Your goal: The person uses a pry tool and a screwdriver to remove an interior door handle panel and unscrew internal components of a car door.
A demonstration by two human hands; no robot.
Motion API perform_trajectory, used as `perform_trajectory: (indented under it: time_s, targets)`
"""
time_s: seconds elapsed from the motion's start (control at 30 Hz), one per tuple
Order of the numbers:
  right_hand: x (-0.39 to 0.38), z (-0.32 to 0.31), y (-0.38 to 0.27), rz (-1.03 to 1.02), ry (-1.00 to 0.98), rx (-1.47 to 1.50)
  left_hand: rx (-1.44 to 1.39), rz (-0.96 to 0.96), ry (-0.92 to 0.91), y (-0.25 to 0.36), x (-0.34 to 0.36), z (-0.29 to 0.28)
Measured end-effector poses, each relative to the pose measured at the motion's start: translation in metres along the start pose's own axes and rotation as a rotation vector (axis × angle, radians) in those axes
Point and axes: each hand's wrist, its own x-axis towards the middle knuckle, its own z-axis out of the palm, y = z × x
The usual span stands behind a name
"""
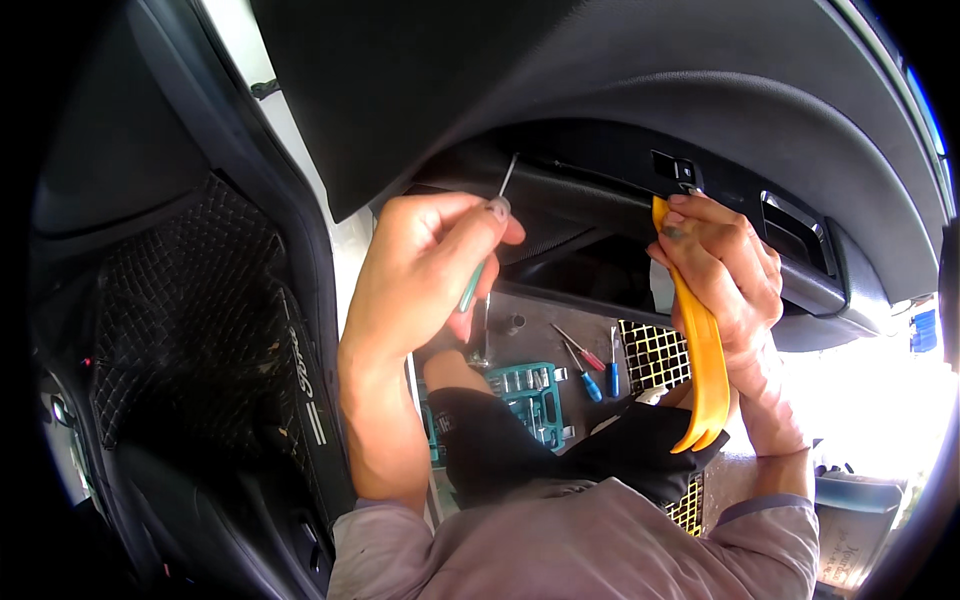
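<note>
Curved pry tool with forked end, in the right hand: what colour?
The curved, forked pry tool is yellow-orange; shows best in the head view.

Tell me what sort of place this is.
Likely a car repair area: a car door's inner panel stretches across the upper view, with a teal socket set and screwdrivers on the floor below.

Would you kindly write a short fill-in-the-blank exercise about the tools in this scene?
1. The left hand grips a slim tool whose shaft points ____ (up or down) in the picture.
2. The yellow pry tool is held on the person's ____ side.
3. Beside one red-handled screwdriver lie ____ blue-handled screwdrivers.
4. In the picture, the open tool case lies ____ of those screwdrivers.

Missing words: up; right; two; left.
</note>
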Motion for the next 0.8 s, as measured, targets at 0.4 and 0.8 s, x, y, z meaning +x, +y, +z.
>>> perform_trajectory:
  time_s: [0.4,0.8]
  targets:
    - [-0.001,0.002,0.008,0.057,0.080,0.186,0.132,-0.082,-0.278,0.028,0.013,0.044]
    - [0.002,-0.006,0.011,0.112,0.062,0.227,0.138,-0.053,-0.277,0.025,0.032,0.053]
